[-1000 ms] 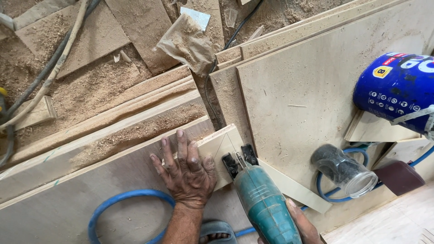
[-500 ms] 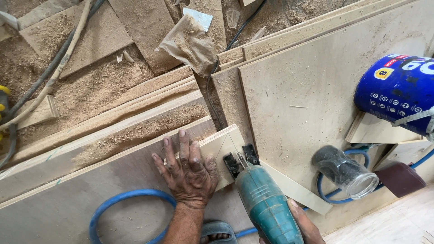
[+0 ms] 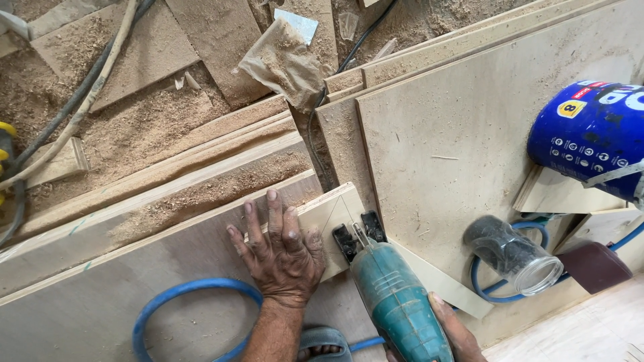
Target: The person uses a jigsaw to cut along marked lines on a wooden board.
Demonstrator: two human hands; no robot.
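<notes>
Plywood makes up the small pale piece (image 3: 330, 216) that lies under the fingertips of the left hand (image 3: 282, 258), which is spread flat, fingers open and pressing down, with its palm on the larger board (image 3: 100, 302) beneath. Pencil lines cross the small piece, and it sits just to the right of the fingers, at the edge of that board. Touching the piece's right side is the black foot of a teal jigsaw (image 3: 392, 302), its blade at the piece's edge. The right hand (image 3: 456, 332) is wrapped around the saw's body near the bottom of the view, only partly visible. A blue hose (image 3: 181, 295) curves over the board just left of the left wrist. A blue can (image 3: 594, 137) and a clear jar (image 3: 513, 255) lie well to the right on another board. Compared with a second ago, both hands, the saw and the small piece sit in nearly the same places; no clear shift shows.
</notes>
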